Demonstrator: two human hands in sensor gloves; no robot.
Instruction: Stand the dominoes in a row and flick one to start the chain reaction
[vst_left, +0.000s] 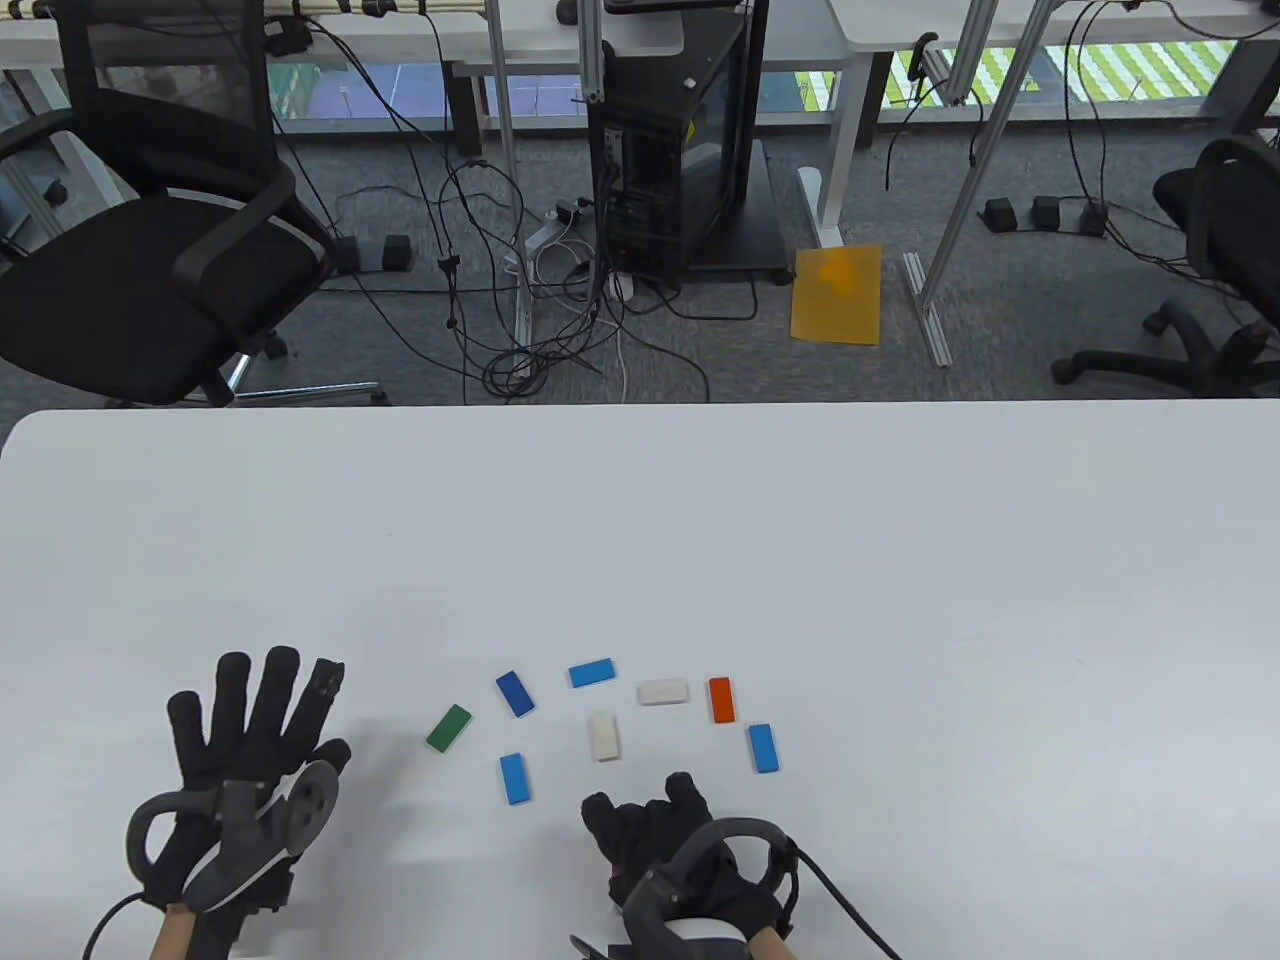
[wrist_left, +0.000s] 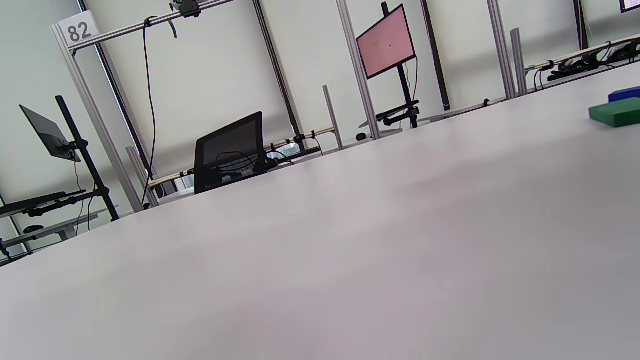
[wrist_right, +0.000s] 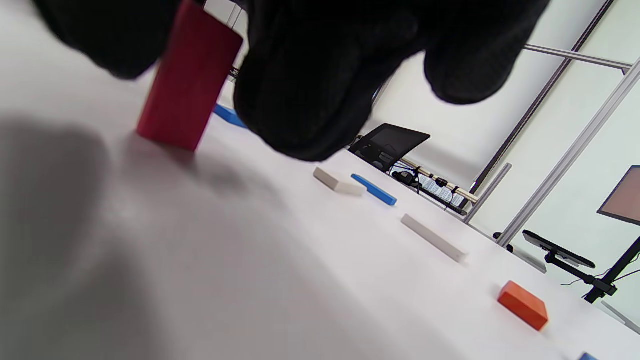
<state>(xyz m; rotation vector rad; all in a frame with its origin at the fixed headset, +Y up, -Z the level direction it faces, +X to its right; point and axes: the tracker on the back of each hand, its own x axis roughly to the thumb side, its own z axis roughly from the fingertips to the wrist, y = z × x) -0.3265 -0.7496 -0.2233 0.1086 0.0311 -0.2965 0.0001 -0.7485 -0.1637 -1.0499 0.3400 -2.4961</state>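
The right hand (vst_left: 690, 850) is sitting at about 6 o'clock on the worktop (vst_left: 900, 560), its fingers curled downward; in the right wrist view those fingers (wrist_right: 310, 85) are pinching a red domino (wrist_right: 190, 80) that is standing on end, slightly tilted, with its bottom edge touching the surface. From above the hand is hiding this piece. The left hand (vst_left: 245, 770) is lying at about 8 o'clock, palm down, fingers straight and spread wide, holding nothing.

Just ahead of the right hand, the other dominoes are lying flat and scattered, none touching. A green domino (vst_left: 448, 727) is lying at 10 o'clock from the right hand, nearest the left hand. A dark blue domino (vst_left: 515, 693) is lying just beyond it, and a light blue domino (vst_left: 515, 778) is lying nearer the person. Towards 12 o'clock are another light blue one (vst_left: 591, 672), a white domino (vst_left: 604, 736) and a second white one (vst_left: 664, 691). At 1 o'clock an orange domino (vst_left: 721, 699) and a further light blue piece (vst_left: 763, 747) are lying side by side, apart.

The worktop is plain white and smooth, with soft shadows under both hands. Beyond its far edge grey carpet is showing, with a black office chair (vst_left: 150, 250) at 10 o'clock, a black computer tower (vst_left: 680, 150) amid tangled cables at 12 o'clock, a yellow sheet (vst_left: 837, 295) on the floor, and another chair (vst_left: 1220, 270) at 2 o'clock.
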